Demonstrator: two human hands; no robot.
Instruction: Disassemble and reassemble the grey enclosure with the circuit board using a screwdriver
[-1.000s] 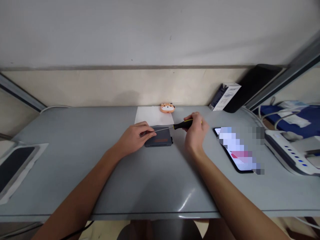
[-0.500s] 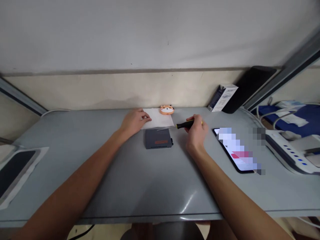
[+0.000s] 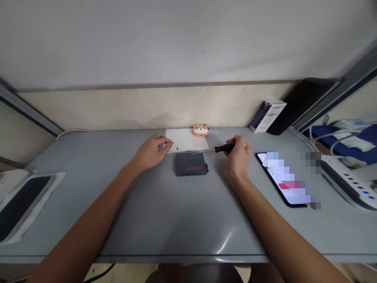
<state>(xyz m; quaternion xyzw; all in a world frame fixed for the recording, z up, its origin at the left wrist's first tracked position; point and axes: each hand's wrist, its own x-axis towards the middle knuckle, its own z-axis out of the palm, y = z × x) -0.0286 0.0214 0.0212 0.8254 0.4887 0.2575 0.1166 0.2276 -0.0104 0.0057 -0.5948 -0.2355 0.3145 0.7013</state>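
Observation:
My right hand point(image 3: 239, 157) is wrapped round the black and yellow handle of a screwdriver point(image 3: 224, 147). Its thin metal shaft points left, and the tip lies over the top of a dark grey metal box point(image 3: 191, 164), which has a reddish label and a row of small vent holes on its front. Beside the left edge of a white sheet of paper point(image 3: 185, 138) is my left hand point(image 3: 150, 151), thumb and forefinger curved with a gap between them. Near those fingertips a tiny dark piece point(image 3: 177, 148), too small to name, lies on the paper.
An orange animal-face case point(image 3: 200, 130) sits on the paper's back right corner. To the right lie a lit phone point(image 3: 282, 181) and a white power strip point(image 3: 350, 182). A carton point(image 3: 267, 116) and a black cylinder point(image 3: 300, 106) lean at the back. A dark tablet-like object point(image 3: 23, 204) lies left.
My left hand has drawn back to the left off the paper, and the tiny dark piece now shows there. The whole view has shifted slightly; the screwdriver still points over the box.

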